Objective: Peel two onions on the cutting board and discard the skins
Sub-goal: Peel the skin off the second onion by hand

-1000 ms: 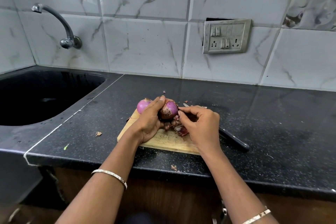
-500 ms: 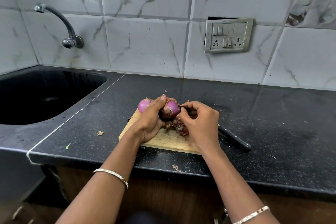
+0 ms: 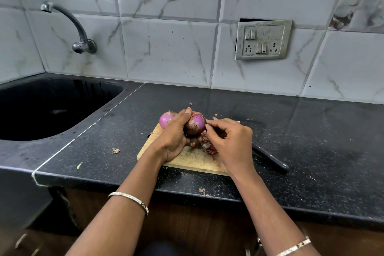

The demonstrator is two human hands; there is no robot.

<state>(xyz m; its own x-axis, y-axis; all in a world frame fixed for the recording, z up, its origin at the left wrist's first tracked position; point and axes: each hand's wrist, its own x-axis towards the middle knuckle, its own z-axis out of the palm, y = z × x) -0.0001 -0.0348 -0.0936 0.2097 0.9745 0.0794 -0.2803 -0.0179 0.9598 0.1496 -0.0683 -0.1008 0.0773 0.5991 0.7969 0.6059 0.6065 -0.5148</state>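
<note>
**Peeling over the wooden cutting board [image 3: 193, 159], which lies near the front edge of the counter [image 3: 311, 131].** The left grip [image 3: 174, 141] is wrapped around a round, half-peeled onion [image 3: 196, 123]. The onion is glossy purple on top, with dull brown papery skin lower down. The right grip [image 3: 230, 141] pinches the skin at this onion's right side. A smooth bare onion [image 3: 166, 119] sits at the board's far left corner, and crumpled skins [image 3: 208, 147] lie on the board beneath the hands.

Likely faults:
- The brittle skin may tear into flakes that scatter over the speckled counter.
- The slick bulb may slip and roll toward the sink [image 3: 52, 110].
- The right wrist may knock the black-handled knife [image 3: 272, 160] at the board's right edge.
</note>
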